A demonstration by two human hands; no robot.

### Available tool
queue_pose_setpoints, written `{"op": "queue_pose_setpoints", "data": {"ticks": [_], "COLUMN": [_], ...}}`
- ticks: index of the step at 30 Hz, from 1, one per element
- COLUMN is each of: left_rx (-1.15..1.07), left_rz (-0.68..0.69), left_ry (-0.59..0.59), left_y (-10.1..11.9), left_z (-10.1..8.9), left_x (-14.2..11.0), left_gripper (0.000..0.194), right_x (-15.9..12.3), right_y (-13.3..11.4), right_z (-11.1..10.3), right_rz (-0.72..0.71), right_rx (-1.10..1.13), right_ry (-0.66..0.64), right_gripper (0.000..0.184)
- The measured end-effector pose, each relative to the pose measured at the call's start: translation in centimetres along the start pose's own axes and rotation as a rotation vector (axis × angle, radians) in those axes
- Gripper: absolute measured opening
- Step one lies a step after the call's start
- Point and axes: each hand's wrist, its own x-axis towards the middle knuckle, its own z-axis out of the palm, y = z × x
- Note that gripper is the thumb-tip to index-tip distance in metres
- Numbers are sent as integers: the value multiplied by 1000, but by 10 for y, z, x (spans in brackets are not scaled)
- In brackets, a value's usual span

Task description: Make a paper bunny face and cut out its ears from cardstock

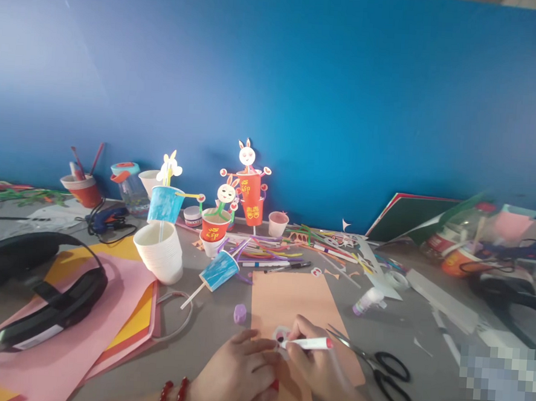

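Observation:
My right hand (317, 361) is closed around a white marker with a red cap (309, 343), its tip on a small round paper cutout (281, 335). The cutout lies on a peach paper sheet (284, 298) at the near middle of the table. My left hand (239, 374), with a red bead bracelet at the wrist, rests fingers-down on the sheet beside the cutout, pressing it flat. Black-handled scissors (387, 374) lie just right of my right hand.
A stack of white paper cups (160, 251), blue and red cup figures with bunny heads (245, 190), pipe cleaners and pens (274, 249) fill the middle. Pink and yellow paper (83, 322), a black headset (38, 307), a glue bottle (368, 300) and a purple cap (240, 313) lie around.

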Motion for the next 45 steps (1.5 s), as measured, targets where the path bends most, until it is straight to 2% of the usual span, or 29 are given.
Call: {"op": "queue_pose_setpoints", "data": {"ticks": [5,13,20,31,38,45], "left_rx": [-10,6,-22,-11,9,-26], "left_rz": [-22,-4,-14,6,16,-10], "left_ry": [-15,5,14,47,14,49], "left_y": [0,0,-1,-1,2,1], "left_z": [1,1,3,3,-3,1], "left_x": [0,1,0,2,3,2], "left_gripper": [9,8,8,14,10,19], "right_x": [0,1,2,1,2,2], "right_y": [-3,-5,-5,1,-6,-2], "right_z": [-3,-2,-4,-1,-5,-2], "right_rz": [-40,-13,-64,6,-42,-25], "right_rx": [-40,-40,-31,4,-39,-18], "right_ry": [56,-8,80,-33,37,-5], "right_gripper": [20,17,22,15,19,17]}}
